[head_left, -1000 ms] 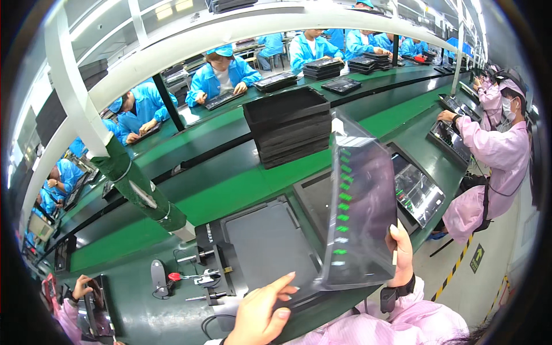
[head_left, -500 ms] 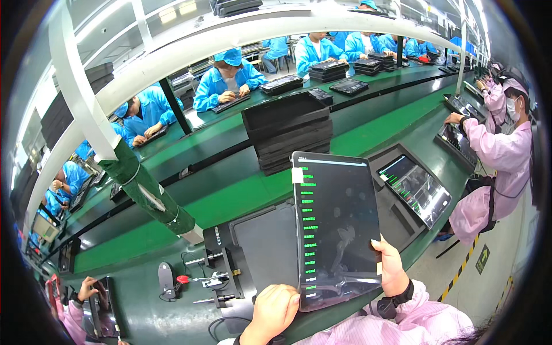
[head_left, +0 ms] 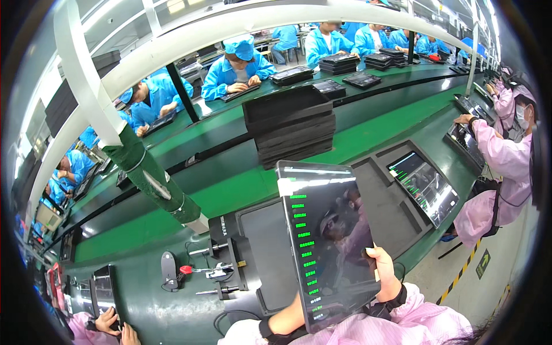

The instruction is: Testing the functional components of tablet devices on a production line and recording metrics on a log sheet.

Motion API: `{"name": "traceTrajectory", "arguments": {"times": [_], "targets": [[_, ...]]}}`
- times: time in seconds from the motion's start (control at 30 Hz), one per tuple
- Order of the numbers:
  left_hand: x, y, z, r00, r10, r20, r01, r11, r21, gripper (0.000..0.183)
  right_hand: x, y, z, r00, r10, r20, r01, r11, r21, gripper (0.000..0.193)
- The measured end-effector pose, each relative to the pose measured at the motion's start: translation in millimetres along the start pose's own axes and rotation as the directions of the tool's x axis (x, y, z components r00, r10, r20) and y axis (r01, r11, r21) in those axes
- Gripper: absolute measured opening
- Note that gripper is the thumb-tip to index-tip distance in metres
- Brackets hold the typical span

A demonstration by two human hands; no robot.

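Tablet [head_left: 330, 247] now hides the left fingers

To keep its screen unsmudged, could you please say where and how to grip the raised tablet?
Perhaps grip the thin tablet by its long right edge from the right, thumb in front, like the right hand: green text lines the left.

We see stack of black trays [head_left: 293, 135] standing mid-tabletop [head_left: 144, 313]. Left of stack, white pole [head_left: 80, 63], lower part wrapped green. Across from us, co-workers in blue smocks [head_left: 238, 72] seated along far tabletop [head_left: 397, 79], tablet piles [head_left: 338, 64] beside them. To our right, co-worker in pink smock [head_left: 506, 158], seated. Floor [head_left: 443, 256] carries yellow-black striped tape [head_left: 460, 270], arrow sign [head_left: 485, 264] near it.
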State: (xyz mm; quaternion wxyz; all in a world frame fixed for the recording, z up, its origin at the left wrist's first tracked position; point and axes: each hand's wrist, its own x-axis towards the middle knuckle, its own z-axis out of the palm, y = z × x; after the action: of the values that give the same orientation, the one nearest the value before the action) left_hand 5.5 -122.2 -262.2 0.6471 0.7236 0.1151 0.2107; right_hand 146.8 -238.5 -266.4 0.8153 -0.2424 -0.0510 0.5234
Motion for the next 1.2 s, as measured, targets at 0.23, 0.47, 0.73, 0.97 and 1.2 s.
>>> {"name": "traceTrajectory", "arguments": {"times": [0.23,0.47,0.73,0.97,1.2], "targets": [[-6,-8,16,0.987,-0.094,0.130,0.117,0.975,-0.190,0.014,4,3,-5,0.998,0.006,0.067,-0.018,0.984,0.179,0.037],[-15,-10,11,0.983,-0.081,0.165,0.115,0.972,-0.205,0.015,3,5,4,0.992,0.049,-0.118,-0.046,0.999,0.029,0.023],[-39,40,-72,0.957,-0.261,-0.127,0.264,0.601,0.754,0.018,12,-24,36,0.995,-0.084,-0.059,0.052,0.908,-0.416,0.047],[-53,48,-195,0.547,0.009,-0.837,0.495,0.803,0.332,0.020,34,-9,64,0.972,0.065,-0.228,-0.215,0.643,-0.735,0.046],[-65,15,-212,0.490,0.051,-0.870,0.275,0.938,0.210,0.016,55,18,66,0.987,0.103,-0.121,-0.158,0.572,-0.805,0.044]]}}
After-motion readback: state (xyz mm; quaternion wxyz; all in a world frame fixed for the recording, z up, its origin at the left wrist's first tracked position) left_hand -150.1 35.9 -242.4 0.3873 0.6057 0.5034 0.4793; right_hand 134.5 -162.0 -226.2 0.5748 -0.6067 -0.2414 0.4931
